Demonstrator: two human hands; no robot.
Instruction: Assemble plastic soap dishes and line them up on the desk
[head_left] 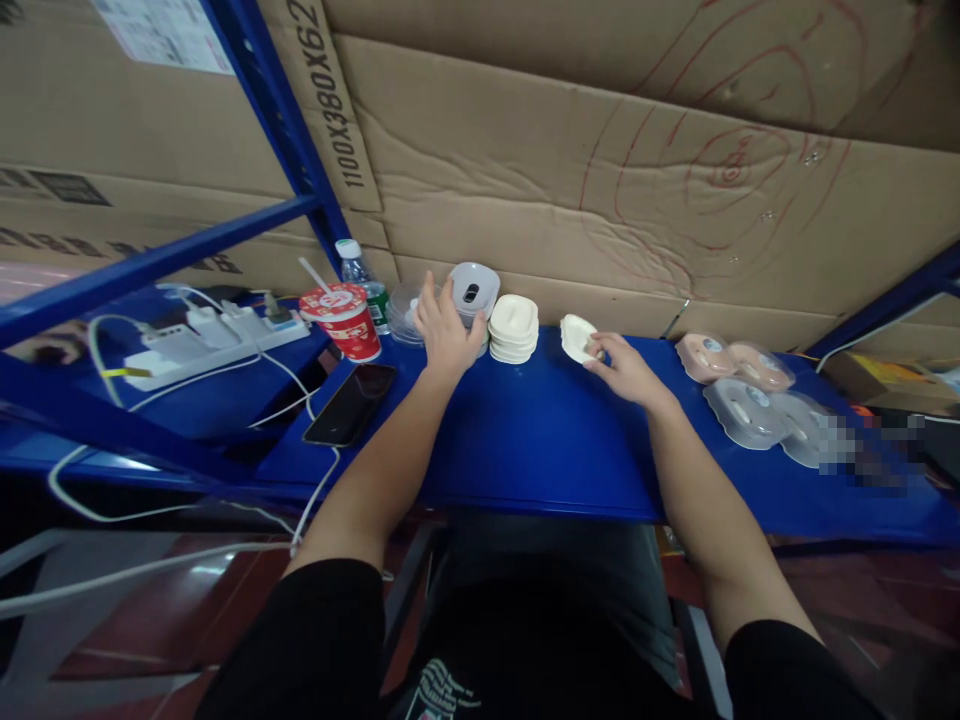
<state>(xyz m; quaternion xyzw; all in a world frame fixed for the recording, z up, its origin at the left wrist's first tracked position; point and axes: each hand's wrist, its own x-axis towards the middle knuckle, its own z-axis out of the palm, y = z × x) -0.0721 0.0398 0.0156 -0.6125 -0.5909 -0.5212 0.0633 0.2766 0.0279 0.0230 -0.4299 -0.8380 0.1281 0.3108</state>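
Near the surface's [540, 440] back edge, the right hand [613, 362] is pinching a cream tray [576, 338]; the left hand [448, 335], fingers spread, is meeting a grey shell [487, 281], hold unclear. A stack [516, 315] is remaining between; four packs [742, 412], seemingly done, are sitting toward the right edge.

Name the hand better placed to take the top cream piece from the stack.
Left, most likely: the left hand is close beside the cream stack, while the right hand holds a shallow cream dish.
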